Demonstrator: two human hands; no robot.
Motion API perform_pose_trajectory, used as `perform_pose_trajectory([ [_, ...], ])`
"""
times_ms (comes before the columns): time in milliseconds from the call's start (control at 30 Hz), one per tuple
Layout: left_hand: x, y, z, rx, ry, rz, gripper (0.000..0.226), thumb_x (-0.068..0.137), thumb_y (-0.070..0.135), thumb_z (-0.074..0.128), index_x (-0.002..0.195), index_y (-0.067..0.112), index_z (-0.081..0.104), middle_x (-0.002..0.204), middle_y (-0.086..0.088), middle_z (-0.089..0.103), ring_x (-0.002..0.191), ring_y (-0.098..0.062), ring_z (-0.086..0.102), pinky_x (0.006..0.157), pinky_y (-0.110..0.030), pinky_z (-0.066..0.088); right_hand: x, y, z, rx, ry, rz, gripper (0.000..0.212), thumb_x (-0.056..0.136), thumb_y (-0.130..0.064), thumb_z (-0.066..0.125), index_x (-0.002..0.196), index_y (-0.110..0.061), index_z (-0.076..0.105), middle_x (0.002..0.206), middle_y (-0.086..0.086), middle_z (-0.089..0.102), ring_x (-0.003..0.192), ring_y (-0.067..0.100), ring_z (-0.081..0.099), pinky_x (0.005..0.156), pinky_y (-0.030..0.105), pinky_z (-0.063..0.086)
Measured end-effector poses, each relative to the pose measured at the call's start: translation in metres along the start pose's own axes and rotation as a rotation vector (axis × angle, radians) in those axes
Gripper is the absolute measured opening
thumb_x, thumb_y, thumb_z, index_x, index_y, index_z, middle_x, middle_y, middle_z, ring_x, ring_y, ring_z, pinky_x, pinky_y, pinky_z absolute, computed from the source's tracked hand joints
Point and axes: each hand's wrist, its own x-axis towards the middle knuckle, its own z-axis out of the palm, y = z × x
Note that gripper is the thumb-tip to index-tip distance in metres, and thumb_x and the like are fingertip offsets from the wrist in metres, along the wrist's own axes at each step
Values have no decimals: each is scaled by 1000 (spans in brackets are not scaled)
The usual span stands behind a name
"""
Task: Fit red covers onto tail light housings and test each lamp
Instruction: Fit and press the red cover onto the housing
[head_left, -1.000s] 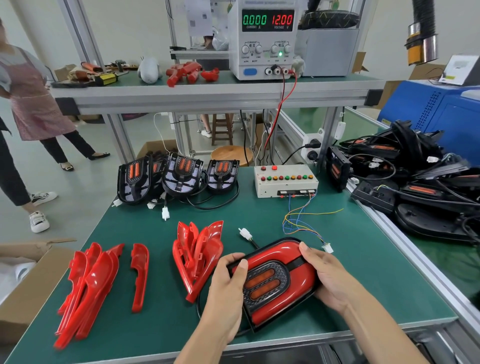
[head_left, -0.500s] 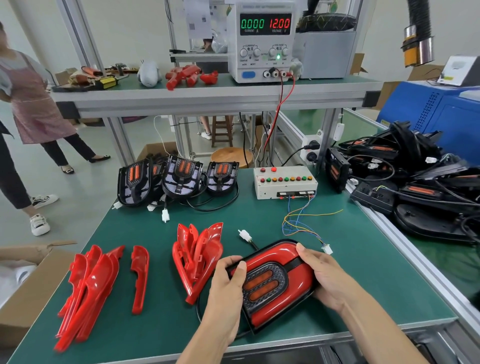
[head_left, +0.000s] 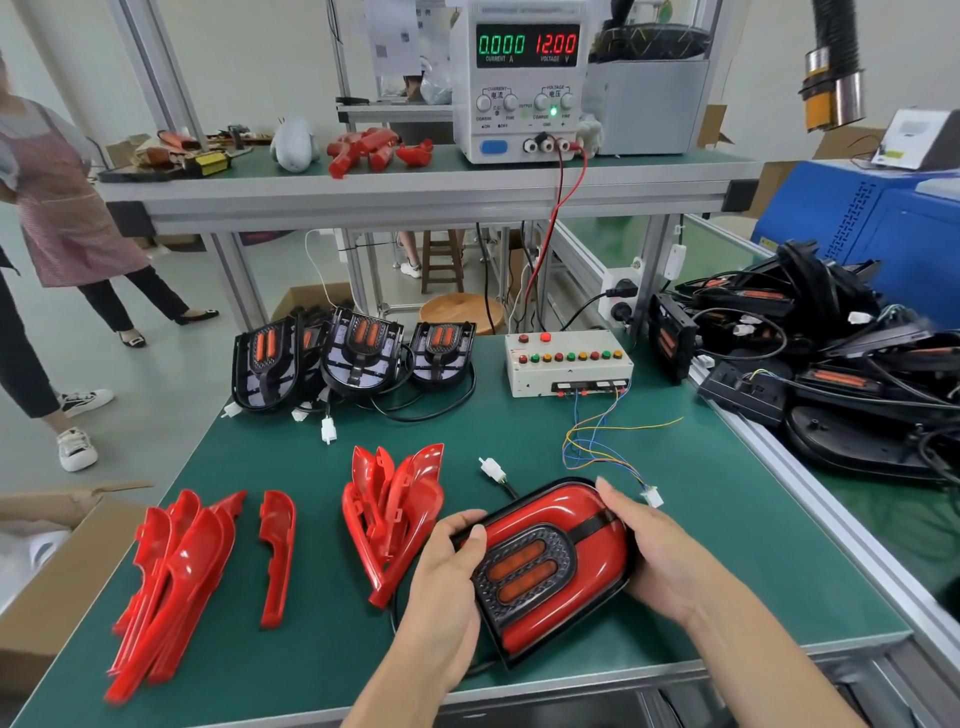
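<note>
On the green mat near the front edge lies the lamp, a black housing with glossy red covers on it, rounded at one end, with a dimpled black centre panel and two orange oval lenses. The left hand grips its left edge, thumb laid over the top face, the other fingers curled under and out of sight. The right hand cups the right side, fingers close together along the far rim, thumb hidden behind the palm. The lamp's black cable runs up to a small white plug lying loose on the mat. Just left of the lamp stands a nested bunch of shiny red covers, curved and shell-like; farther left lie a bigger heap and a single cover beside it. At the back of the mat lean bare black housings, ribbed, with orange lenses and trailing cables. To their right sits a cream switch box with coloured round buttons, thin coloured wires looping from it to a white connector just beyond the right fingers. On the shelf above, a power supply reads 0.000 and 12.00. A tangled pile of black lamps fills the bench at right.
</note>
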Motion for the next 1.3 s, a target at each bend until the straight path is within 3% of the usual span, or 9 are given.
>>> perform_pose_trajectory([
  [133, -4, 0, -2, 63, -54, 35, 21, 108, 10, 44, 123, 6, 58, 110, -21, 75, 102, -35, 74, 81, -47, 61, 2, 3, 0, -58, 50, -66, 55, 77, -37, 76, 113, 3, 71, 106, 26, 74, 86, 35, 75, 72, 40, 63],
  [267, -5, 0, -5, 121, -44, 67, 22, 106, 10, 49, 123, 4, 62, 113, -18, 75, 105, -32, 73, 93, -51, 59, 4, 2, 3, -94, 83, -72, 55, 74, -39, 77, 109, 3, 70, 100, 26, 75, 80, 34, 75, 66, 38, 62],
  [500, -10, -6, -7, 175, -27, 140, 21, 103, 10, 56, 121, 6, 65, 112, -16, 75, 105, -32, 73, 95, -52, 58, 0, 0, 5, -270, 66, -175, 70, 58, -46, 96, 114, -14, 69, 101, 11, 79, 91, 32, 77, 71, 34, 62],
  [833, -10, -9, -13, 133, -37, 118, 20, 103, 8, 54, 118, 7, 67, 111, -17, 75, 104, -33, 74, 89, -48, 59, -5, -6, 2, -326, -29, -171, 70, 55, -33, 94, 117, -15, 68, 106, 10, 78, 96, 29, 76, 75, 31, 61],
  [967, -14, -4, -13, -12, -96, 65, 24, 104, 2, 48, 122, -2, 63, 114, -25, 73, 102, -36, 74, 77, -39, 62, -6, -6, 1, -297, -54, -180, 51, 61, -31, 91, 108, -19, 75, 110, 14, 76, 99, 30, 75, 79, 33, 60],
  [1100, -18, -3, -15, -127, -176, 53, 34, 95, 5, 52, 126, -7, 58, 116, -31, 70, 101, -38, 73, 76, -38, 62, -7, -8, 3, -176, -43, -107, 25, 84, -37, 78, 100, -18, 80, 105, 16, 77, 90, 28, 76, 73, 34, 61],
  [1233, -22, -6, -18, -125, -260, 47, 46, 91, 3, 67, 134, -6, 52, 121, -30, 69, 106, -37, 72, 80, -36, 61, 0, -8, 1, -149, 73, -36, 30, 95, -35, 64, 90, -11, 81, 100, 23, 76, 82, 31, 76, 68, 36, 62],
  [1300, -24, -3, -20, -130, -273, 39, 66, 80, 16, 83, 135, -5, 52, 125, -31, 67, 111, -39, 70, 84, -37, 61, 3, -7, -2, -151, 78, -24, 31, 99, -32, 61, 91, -10, 81, 101, 24, 76, 83, 32, 76, 68, 36, 62],
])
